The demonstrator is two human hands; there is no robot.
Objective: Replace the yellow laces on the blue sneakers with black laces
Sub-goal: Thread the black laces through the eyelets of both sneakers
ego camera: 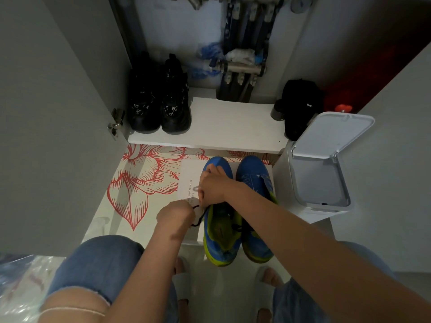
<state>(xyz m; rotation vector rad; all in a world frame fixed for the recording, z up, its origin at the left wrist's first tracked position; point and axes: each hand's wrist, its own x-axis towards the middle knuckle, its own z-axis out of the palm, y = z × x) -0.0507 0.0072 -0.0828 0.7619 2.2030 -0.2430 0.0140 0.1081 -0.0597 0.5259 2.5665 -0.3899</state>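
**Black lace going into the blue sneakers, cupboard wide open behind**

Down on the floor, the blue sneakers [255, 183] stand side by side, toes towards the cupboard. They rest on a white printed sheet [189, 180] over a red-flowered mat [140, 183], and lime-green lining shows at both collars. The person squats over them, knees in blue denim.

The left hand [176, 216] has its grip closed tight, fingertips pinching the black lace [198, 217], which runs taut from that pinch into the sneaker on the view's left. The right hand [213, 185] lies on top of that same shoe, fingers curled down over its upper at the lacing, holding it.

Now the containers. The cupboard shelf [233, 127] carries a pair of black sneakers [159, 106] at its left end. A black bag [300, 106] sits at its right end with a small metal can [277, 111] just beside it. Pipes and valves [240, 68] run up the back wall.

Right of the sneakers stands a white pedal bin [291, 183], lid [335, 134] flipped up. Only pale grey shows inside, and what it holds cannot be told.
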